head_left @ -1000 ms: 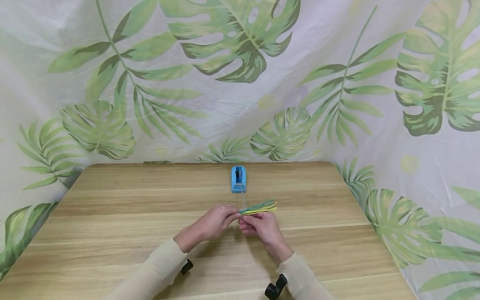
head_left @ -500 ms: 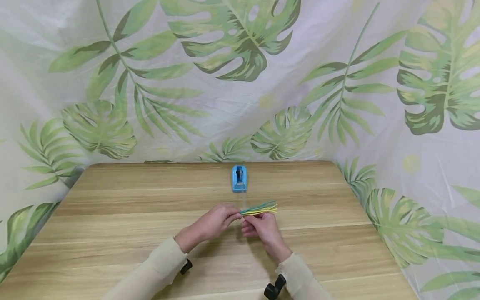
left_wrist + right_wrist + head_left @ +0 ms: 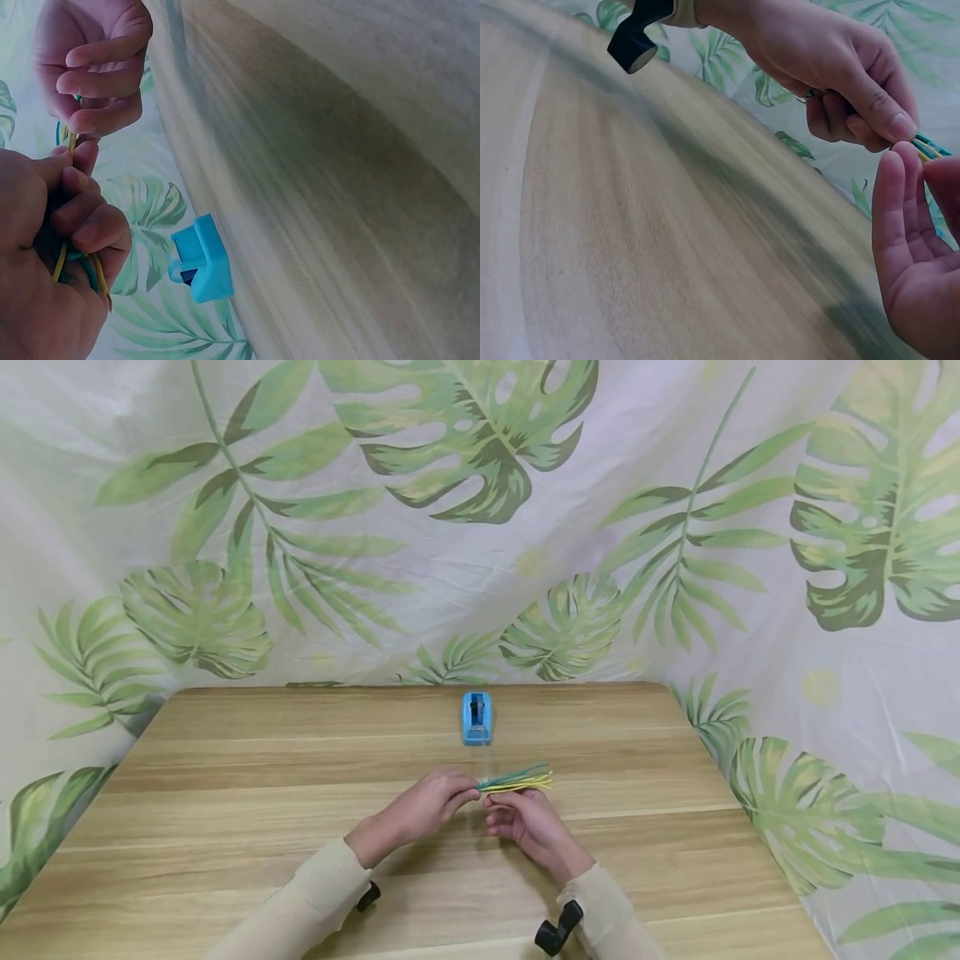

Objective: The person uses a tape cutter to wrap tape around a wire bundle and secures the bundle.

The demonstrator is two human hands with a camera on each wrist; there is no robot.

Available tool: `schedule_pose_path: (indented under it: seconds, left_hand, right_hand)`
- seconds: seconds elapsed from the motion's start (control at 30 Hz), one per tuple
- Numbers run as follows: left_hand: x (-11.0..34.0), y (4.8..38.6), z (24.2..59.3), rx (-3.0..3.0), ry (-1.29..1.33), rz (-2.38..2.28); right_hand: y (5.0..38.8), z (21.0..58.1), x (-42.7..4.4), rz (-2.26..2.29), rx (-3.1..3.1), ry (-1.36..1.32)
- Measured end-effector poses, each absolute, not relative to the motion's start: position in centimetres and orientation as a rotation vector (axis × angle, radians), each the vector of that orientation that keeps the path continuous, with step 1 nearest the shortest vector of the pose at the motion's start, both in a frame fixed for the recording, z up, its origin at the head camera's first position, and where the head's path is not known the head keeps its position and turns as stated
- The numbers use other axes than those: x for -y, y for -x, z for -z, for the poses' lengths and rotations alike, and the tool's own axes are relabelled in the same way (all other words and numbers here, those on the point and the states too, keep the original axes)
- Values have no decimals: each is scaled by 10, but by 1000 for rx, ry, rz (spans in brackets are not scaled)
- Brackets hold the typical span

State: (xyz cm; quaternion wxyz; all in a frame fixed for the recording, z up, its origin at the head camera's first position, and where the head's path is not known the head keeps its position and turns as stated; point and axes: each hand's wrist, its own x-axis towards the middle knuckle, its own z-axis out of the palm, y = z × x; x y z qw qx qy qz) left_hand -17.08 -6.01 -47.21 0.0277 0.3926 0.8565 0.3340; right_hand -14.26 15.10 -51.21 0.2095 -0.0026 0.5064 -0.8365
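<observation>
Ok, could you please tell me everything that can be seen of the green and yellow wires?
The wires form a thin bundle of green and yellow strands with a plastic-like look. The left hand grips them, and they lie roughly sideways, one end fanning out beside the right hand; strands also show inside the left hand's grip. A clear strip, seemingly tape, runs toward them from the blue dispenser. Whether the right hand touches them is unclear.

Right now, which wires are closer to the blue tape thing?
The green wires: they fan out toward the blue tape dispenser, while the yellow wires lie nearer the right hand.
</observation>
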Motion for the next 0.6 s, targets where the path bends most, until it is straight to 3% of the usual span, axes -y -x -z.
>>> schedule_pose_path:
  seconds: [0.4, 0.6]
  left_hand:
    - [64, 173, 471, -2650, -1235, -1004]
    - [68, 174, 473, -2649, -1257, -1024]
  right_hand:
    - [148, 513, -161, 2272, -1232, 180]
    - [153, 517, -180, 2163, -1274, 139]
